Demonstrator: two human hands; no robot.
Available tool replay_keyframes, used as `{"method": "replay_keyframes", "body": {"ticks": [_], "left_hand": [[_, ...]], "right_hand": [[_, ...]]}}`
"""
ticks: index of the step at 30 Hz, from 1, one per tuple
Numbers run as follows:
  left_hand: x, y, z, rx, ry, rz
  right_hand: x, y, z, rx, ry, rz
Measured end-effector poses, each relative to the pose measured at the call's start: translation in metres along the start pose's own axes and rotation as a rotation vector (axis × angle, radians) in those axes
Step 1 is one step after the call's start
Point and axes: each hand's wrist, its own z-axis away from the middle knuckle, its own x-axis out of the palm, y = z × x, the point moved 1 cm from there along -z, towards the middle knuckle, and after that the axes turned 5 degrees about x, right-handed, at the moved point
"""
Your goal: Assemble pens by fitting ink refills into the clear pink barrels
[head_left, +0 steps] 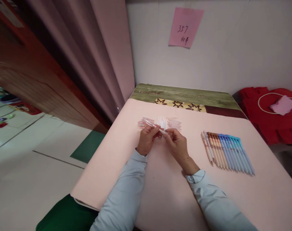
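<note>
Between my hands, over the middle of the table, is a clear pen barrel [149, 123] with a thin white pen refill [162, 131] at its near end. My left hand [146, 140] is closed around the barrel. The fingertips of my right hand [177, 143] pinch the refill; they partly hide where the two parts meet. Just beyond my hands lie several white refills [162, 120] side by side. Left of them is a pile of clear and orange-tinted pen parts [143, 123], and on the right another pile of pale pen parts [174, 123].
A row of finished-looking pens [229, 154] in white, brown and blue lies to the right on the pink-covered table [165, 192]. Red cloth [256, 112] lies beyond the right edge. A wooden door [52, 73] and a curtain [107, 48] stand at the left.
</note>
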Motion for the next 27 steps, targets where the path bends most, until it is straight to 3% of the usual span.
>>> {"method": "replay_keyframes", "body": {"ticks": [4,11,17,27], "left_hand": [[0.0001,0.0001,-0.0001,0.001,-0.005,-0.013],[0.0002,0.0007,-0.0003,0.031,-0.044,-0.045],[0.0015,0.0011,0.0004,0.014,-0.017,-0.060],[0.0012,0.0017,0.0011,0.072,-0.032,-0.191]], "right_hand": [[0.0005,-0.0023,-0.0006,-0.032,0.035,0.028],[-0.0019,-0.0031,0.0006,-0.010,-0.097,0.038],[0.0005,-0.0004,0.0005,-0.040,-0.015,0.054],[0.0007,-0.0007,0.0003,-0.039,-0.088,0.014]]}}
